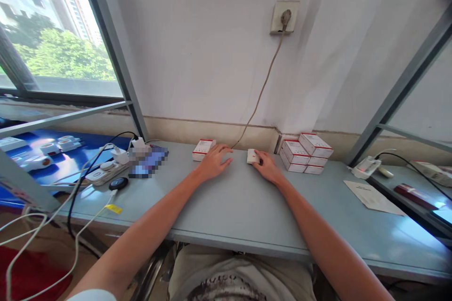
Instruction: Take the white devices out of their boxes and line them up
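My right hand [266,166] has its fingers around the right side of a small off-white block [252,156], which rests on the grey table. Small dark marks show on the block's face, but its exact kind I cannot make out. My left hand [213,162] is over the table with fingers spread and thumb apart, holding nothing. Just behind and left of it lies a white-and-red carton [202,149], partly covered by the fingers. Beyond my right hand stands a stack of similar white-and-red cartons [303,153].
On the left are a white power strip [108,171] with plugs and cables, a round black puck [118,183] and a pixelated phone-like item [150,161]. A paper sheet [372,197] and a white adapter [366,167] lie right. A cord hangs from the wall socket [284,18].
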A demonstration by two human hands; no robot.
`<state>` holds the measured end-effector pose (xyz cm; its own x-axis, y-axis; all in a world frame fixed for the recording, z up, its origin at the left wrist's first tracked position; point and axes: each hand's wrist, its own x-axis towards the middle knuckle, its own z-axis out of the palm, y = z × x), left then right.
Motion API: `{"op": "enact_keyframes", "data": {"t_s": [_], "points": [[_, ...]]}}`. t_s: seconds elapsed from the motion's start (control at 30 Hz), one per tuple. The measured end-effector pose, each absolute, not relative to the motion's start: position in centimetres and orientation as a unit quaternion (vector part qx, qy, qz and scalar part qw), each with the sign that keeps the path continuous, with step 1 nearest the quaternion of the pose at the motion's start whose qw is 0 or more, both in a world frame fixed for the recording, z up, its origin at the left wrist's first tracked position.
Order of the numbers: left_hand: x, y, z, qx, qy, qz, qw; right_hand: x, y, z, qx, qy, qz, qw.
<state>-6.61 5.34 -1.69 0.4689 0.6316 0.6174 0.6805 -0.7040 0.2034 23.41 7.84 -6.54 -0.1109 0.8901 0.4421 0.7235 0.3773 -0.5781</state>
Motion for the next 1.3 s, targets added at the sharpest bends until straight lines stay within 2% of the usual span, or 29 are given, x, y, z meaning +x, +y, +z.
{"op": "enact_keyframes", "data": {"t_s": [0.17, 0.3, 0.6, 0.87, 0.97, 1.13, 1.3], "points": [[-6.1, 5.5, -3.7, -0.890, -0.370, -0.263, -0.050, 23.2, 7.8, -6.4, -0.556, -0.745, 0.095, 0.355], [-6.6, 6.0, -4.3, -0.881, -0.392, -0.250, -0.087, 23.2, 7.8, -6.4, -0.566, -0.744, 0.094, 0.341], [-6.9, 7.2, -4.8, -0.871, -0.414, -0.242, -0.111, 22.8, 6.6, -4.9, -0.573, -0.758, 0.089, 0.297], [-6.9, 7.0, -4.7, -0.868, -0.423, -0.236, -0.112, 22.8, 6.4, -4.8, -0.559, -0.760, 0.097, 0.318], [-7.0, 7.0, -4.7, -0.868, -0.422, -0.236, -0.115, 23.4, 6.2, -3.5, -0.545, -0.763, 0.038, 0.346], [-7.0, 7.0, -4.7, -0.868, -0.419, -0.241, -0.117, 25.5, 4.9, -0.2, -0.559, -0.694, -0.148, 0.429], [-7.0, 6.7, -4.5, -0.868, -0.422, -0.231, -0.125, 28.7, 3.7, 1.3, -0.667, -0.498, -0.251, 0.495]]}}
